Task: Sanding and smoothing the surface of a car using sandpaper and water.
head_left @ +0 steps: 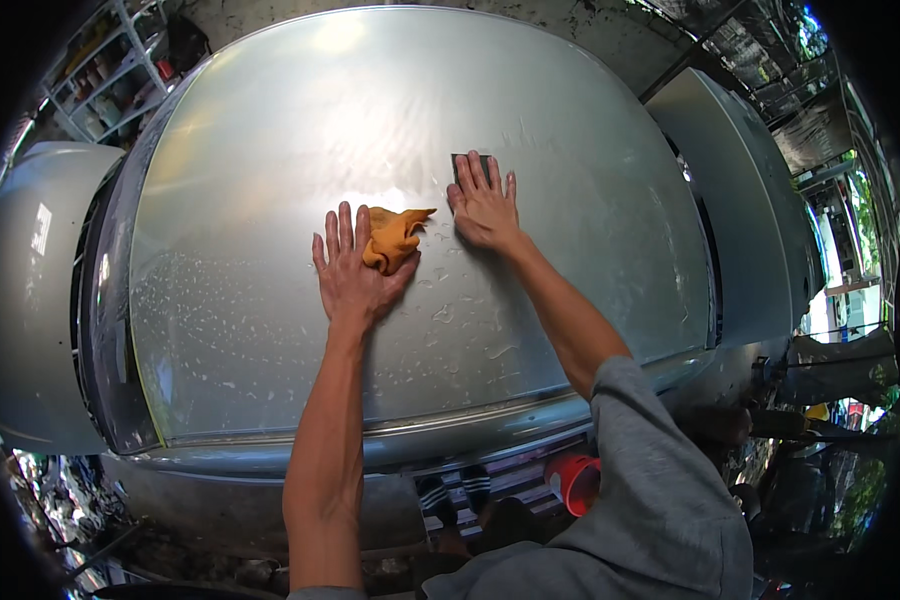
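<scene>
- Landmark: a silver car hood fills the middle of the view, its face wet, with water beads and streaks spread over the half nearer the person.
- Left hand: lies flat on the hood near its centre, fingers spread and extended away from the person. The thumb side presses on an orange cloth, which is bunched on the hood just to the right of that hand. Hand is open, not clenched around the cloth.
- Right hand: lies flat on the hood, right of the cloth and slightly farther from the person. Fingers are extended over a small dark block; only the block's far edge shows beyond the fingertips. Cannot tell whether the fingers grip it or merely press it down.
- The two hands are near each other, with the cloth between them.
- Grey sleeve covers the right upper arm; the left forearm is bare.
- Below the hood's near edge, a red cup-like container sits low by the front of the car.
</scene>
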The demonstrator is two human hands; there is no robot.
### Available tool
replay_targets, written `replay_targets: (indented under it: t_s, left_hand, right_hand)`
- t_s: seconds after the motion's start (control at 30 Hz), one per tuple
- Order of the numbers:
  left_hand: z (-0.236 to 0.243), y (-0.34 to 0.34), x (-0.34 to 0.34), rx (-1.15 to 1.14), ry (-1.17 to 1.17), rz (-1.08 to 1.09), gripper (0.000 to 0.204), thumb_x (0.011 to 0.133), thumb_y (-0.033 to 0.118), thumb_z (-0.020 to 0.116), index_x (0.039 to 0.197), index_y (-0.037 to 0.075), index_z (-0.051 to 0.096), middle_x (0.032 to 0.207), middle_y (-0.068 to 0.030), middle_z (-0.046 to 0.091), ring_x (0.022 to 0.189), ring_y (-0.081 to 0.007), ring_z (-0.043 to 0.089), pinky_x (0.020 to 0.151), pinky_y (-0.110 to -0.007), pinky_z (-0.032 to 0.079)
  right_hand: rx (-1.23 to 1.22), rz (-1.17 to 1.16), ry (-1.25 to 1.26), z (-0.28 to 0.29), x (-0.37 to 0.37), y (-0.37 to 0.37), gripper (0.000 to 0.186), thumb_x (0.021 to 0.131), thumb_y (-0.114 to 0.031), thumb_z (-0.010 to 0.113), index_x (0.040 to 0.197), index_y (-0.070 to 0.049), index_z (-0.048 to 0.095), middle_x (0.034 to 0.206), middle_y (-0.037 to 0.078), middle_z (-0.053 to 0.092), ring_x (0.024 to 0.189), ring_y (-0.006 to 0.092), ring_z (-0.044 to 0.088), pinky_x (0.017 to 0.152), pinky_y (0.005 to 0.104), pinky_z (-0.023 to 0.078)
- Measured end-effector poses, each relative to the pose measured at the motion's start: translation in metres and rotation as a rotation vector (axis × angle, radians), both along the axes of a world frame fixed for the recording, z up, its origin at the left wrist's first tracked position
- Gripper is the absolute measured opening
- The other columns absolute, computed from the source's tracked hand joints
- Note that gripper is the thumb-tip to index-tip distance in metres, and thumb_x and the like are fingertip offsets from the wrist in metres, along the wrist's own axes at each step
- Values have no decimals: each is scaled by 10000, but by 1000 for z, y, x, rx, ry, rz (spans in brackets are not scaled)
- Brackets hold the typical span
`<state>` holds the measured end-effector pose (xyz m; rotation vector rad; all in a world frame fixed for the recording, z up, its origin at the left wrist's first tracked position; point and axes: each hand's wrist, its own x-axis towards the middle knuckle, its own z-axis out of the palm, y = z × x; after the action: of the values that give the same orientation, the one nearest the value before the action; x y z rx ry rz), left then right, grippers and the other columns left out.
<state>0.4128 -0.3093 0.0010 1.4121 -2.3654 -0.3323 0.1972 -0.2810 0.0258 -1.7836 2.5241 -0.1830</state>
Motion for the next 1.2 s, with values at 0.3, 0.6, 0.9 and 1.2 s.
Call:
replay_targets:
  t_s: [0.3,0.6,0.9,1.2]
  left_hand:
    - [1,-3,8,-14,10,6,993,776,724,551,1523,131,275,1589,-123,214,1483,-267,147,1201,-457,57]
    - [4,-2,11,4,7,13,931,827,674,512,1522,104,269,1593,-114,211,1485,-262,137,1200,-447,54]
    - [1,-6,25,-46,94,43,747,879,500,570,1438,45,374,1537,-160,321,1454,-289,237,1187,-462,119]
    - [26,-28,17,-149,535,-182,340,693,37,671,987,27,500,1120,-244,545,995,-428,572,820,-459,504]
  right_hand:
    - [8,-2,-27,2,14,-20,608,1003,-391,243,1535,-101,195,1612,96,148,1482,346,98,1175,565,33]
    - [-9,96,-37,2,39,-9,595,1003,-366,276,1536,-116,197,1612,92,146,1482,344,95,1174,572,39]
    - [-66,154,-53,-12,79,6,609,999,-389,280,1528,-95,218,1602,122,171,1477,354,116,1174,565,56]
    - [-42,173,28,-19,108,19,676,972,-419,378,1546,-125,176,1609,115,140,1481,353,90,1169,568,38]
